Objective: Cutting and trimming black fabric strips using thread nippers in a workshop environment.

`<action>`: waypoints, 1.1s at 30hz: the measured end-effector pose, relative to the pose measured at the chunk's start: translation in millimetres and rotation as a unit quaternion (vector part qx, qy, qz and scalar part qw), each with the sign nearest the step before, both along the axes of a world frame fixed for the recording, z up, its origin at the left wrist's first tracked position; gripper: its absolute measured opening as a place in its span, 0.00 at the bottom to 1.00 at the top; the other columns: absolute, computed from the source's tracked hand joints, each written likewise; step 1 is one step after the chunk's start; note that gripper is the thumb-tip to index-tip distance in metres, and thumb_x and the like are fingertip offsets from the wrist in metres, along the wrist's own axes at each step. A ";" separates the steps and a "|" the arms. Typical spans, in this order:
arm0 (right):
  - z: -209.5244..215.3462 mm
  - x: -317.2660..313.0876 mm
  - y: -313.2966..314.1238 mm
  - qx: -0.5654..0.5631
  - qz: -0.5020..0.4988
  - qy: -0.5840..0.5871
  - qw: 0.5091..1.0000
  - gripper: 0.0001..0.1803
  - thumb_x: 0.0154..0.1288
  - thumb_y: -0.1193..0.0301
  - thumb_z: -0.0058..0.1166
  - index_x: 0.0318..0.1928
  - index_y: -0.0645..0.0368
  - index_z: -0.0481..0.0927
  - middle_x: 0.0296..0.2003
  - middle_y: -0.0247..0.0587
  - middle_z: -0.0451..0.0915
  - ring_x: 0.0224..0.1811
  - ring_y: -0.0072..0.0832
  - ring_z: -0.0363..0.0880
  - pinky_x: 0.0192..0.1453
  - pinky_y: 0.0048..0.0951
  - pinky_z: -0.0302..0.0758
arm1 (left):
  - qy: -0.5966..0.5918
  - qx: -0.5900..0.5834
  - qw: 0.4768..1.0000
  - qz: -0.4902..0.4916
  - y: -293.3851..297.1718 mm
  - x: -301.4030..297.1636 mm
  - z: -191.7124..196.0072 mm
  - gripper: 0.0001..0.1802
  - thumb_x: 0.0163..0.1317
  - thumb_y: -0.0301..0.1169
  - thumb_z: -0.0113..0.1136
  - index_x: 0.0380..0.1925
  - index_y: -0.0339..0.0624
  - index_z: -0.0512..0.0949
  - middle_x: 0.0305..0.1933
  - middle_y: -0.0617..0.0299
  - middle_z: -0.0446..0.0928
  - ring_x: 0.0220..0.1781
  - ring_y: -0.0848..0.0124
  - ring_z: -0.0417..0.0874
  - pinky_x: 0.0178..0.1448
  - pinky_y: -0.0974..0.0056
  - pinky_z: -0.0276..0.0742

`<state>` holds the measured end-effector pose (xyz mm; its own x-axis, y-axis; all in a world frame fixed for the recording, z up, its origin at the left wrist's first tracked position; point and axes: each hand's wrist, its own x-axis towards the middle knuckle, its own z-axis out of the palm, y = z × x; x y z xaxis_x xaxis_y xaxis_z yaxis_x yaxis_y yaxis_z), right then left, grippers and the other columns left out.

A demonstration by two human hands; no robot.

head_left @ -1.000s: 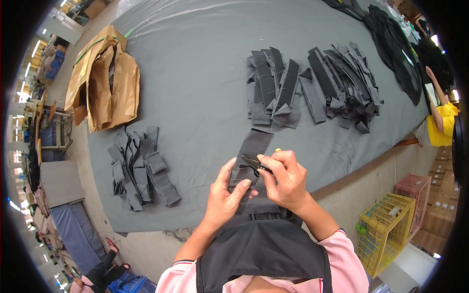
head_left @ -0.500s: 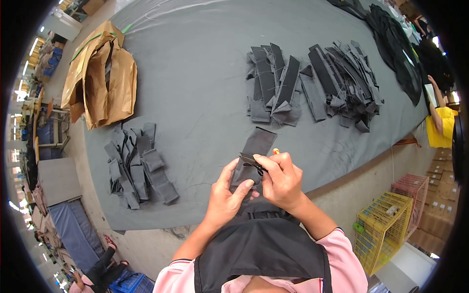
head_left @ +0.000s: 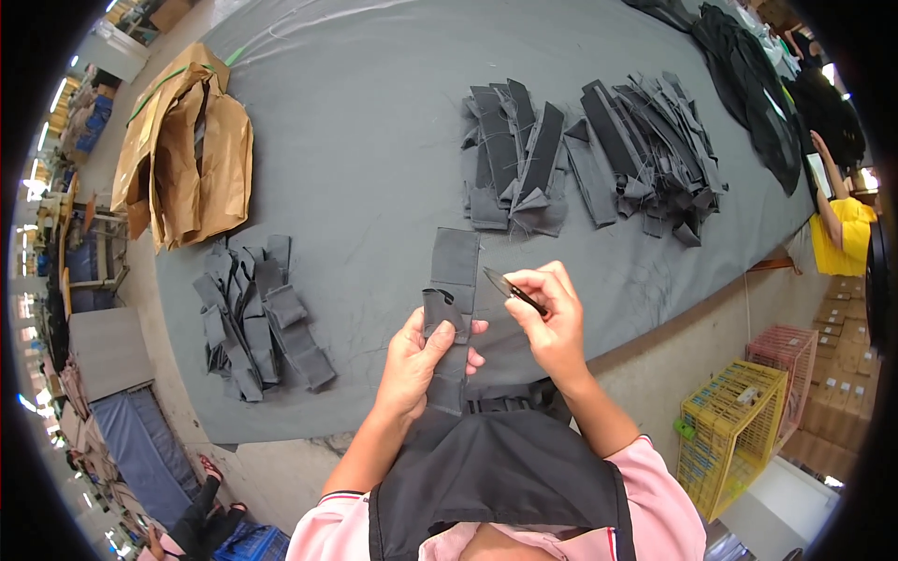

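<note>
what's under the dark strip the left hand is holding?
The upper end of the dark fabric strip lies on the grey table cover. Lower down, the left hand is beneath it, thumb on top. Whatever is under its lower end, near the black apron, is hidden.

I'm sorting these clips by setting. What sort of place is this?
Probably a garment workshop: a long grey cutting table holds stacks of cut dark fabric pieces, and the right hand holds small snips.

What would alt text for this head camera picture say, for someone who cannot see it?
Seen from above, a person's left hand holds a dark grey fabric strip while the right hand brings small thread snips beside it. They work at the edge of a long grey-covered table bearing piles of similar strips and folded brown paper.
</note>
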<state>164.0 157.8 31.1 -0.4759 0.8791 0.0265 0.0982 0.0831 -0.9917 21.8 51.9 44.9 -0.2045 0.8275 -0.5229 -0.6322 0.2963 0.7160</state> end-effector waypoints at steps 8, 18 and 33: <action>8.0 3.6 3.7 -0.210 0.038 0.125 0.969 0.20 0.56 0.81 0.57 0.49 0.58 0.70 0.33 0.30 0.63 0.30 0.18 0.76 0.33 0.20 0.72 | 0.021 -0.017 1.000 0.004 12.6 19.6 10.8 0.14 0.65 0.25 0.46 0.50 0.35 0.67 0.39 0.53 0.76 0.26 0.67 0.79 0.27 0.66 0.77; -8.8 27.4 1.7 -0.008 -0.111 0.046 0.993 0.14 0.64 0.67 0.55 0.47 0.57 0.72 0.24 0.23 0.65 0.27 0.12 0.60 0.31 0.18 0.61 | 0.063 0.015 0.985 -0.158 19.2 28.5 16.8 0.12 0.66 0.28 0.49 0.48 0.37 0.70 0.39 0.56 0.79 0.28 0.68 0.80 0.31 0.66 0.79; 27.9 43.0 8.5 -0.042 0.040 0.095 0.994 0.12 0.63 0.65 0.56 0.30 0.60 0.73 0.23 0.25 0.70 0.27 0.13 0.64 0.33 0.20 0.64 | -0.045 0.090 0.973 -0.207 -17.3 9.8 21.6 0.09 0.64 0.28 0.51 0.43 0.38 0.71 0.40 0.57 0.76 0.34 0.73 0.76 0.36 0.71 0.72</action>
